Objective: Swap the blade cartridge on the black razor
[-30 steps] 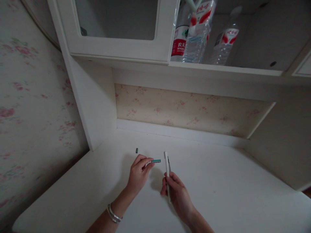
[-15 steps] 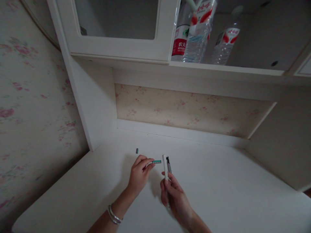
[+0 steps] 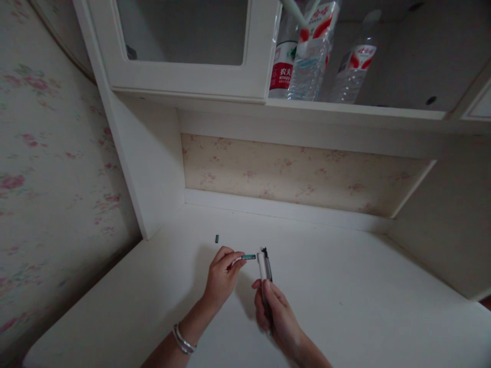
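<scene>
My left hand (image 3: 222, 273) pinches a short, flat green-and-black strip (image 3: 248, 256) between thumb and fingers; its free end points right. Just past that end, at a very small gap or touching, is the top of a slim white stick-like piece (image 3: 262, 267). My right hand (image 3: 276, 311) is closed round the lower part of this white piece. Alongside it, on the right, runs a thin dark piece (image 3: 268, 266) with a black tip, in the same hand. A small green piece with a dark edge (image 3: 217, 238) lies on the white desktop (image 3: 337, 296), beyond my left hand.
Above the desk hangs a white cabinet (image 3: 184, 79) with a glass-paned door. On its open shelf stand several clear bottles, one with a red label (image 3: 282, 71), another with a red-and-white label (image 3: 362, 57). A flowered wall (image 3: 57, 168) borders the left side.
The white piece's top end has come down a little, and my right fingers sit slightly lower around it. The strip in my left hand has shifted slightly right and down.
</scene>
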`<state>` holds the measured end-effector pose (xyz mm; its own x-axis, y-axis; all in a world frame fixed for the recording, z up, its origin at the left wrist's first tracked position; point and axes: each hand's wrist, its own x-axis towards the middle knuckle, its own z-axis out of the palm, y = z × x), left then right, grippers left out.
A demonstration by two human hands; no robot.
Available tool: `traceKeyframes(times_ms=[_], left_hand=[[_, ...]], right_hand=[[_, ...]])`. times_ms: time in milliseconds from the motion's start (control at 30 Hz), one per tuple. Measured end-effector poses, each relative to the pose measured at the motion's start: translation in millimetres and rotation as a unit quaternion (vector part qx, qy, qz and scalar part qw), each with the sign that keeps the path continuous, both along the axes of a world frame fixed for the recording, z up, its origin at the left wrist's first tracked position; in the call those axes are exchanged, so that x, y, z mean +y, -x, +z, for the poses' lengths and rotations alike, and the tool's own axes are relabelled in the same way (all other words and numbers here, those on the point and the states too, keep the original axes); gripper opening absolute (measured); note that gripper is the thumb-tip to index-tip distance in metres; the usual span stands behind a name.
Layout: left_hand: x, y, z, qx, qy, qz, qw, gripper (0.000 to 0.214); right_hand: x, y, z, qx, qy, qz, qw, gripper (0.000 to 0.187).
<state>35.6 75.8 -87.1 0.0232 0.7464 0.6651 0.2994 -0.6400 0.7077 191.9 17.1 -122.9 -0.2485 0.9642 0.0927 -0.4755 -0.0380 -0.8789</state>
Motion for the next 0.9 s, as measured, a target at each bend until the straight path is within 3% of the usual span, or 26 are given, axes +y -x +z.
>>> traceKeyframes(times_ms=[200,500,900], left_hand=[[-0.3,-0.6,-2.1,-0.001,-0.008,0.002,1.000,0.014],[-1.3,-2.0,-1.2,-0.004,-0.027,-0.007,1.000,0.013],[-1.9,-4.5,-3.5,-0.004,-0.054,-0.017,0.998,0.012]], right_hand=[[-2.1,4.9,1.7,-0.032,-0.054,0.000,0.998,0.046],[-1.8,3.5,8.1,-0.061,-0.029,-0.013,0.998,0.057],[-4.1,1.9,4.2,-0.074,-0.043,0.001,0.996,0.054]])
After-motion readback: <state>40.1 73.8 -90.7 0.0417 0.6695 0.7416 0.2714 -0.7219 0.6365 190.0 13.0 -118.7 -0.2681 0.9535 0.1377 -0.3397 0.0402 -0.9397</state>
